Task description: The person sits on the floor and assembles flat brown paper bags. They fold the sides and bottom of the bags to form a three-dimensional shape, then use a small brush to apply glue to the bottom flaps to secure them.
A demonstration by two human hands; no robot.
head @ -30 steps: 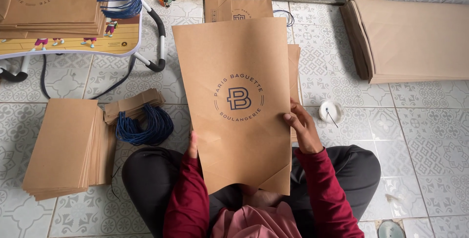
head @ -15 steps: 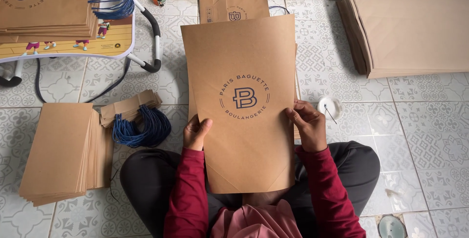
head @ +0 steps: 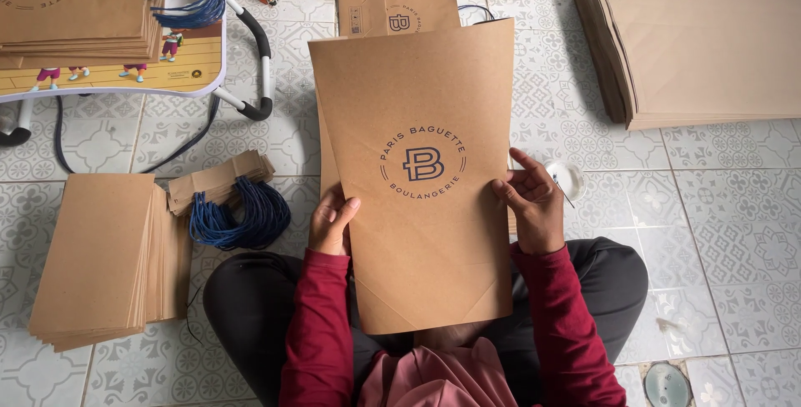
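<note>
A flat brown paper bag (head: 417, 232) with a round dark blue emblem lies lengthwise over my lap, its folded bottom toward me. My left hand (head: 332, 222) grips its left edge, thumb on top. My right hand (head: 529, 207) grips the right edge, fingers spread across the paper. More brown bags (head: 399, 8) lie under it and beyond its far end. Both sleeves are dark red.
A stack of brown bags (head: 100, 261) sits at my left beside a bundle of blue cord handles with paper strips (head: 234, 211). A small folding table (head: 125, 65) holds more bags and cords. A large paper pile (head: 701, 48) lies far right. A small white glue pot (head: 567, 177) stands beside my right hand.
The bag has straightened and settled lower on my lap. My left hand came up from under it onto its left edge. My right hand stayed on the right edge.
</note>
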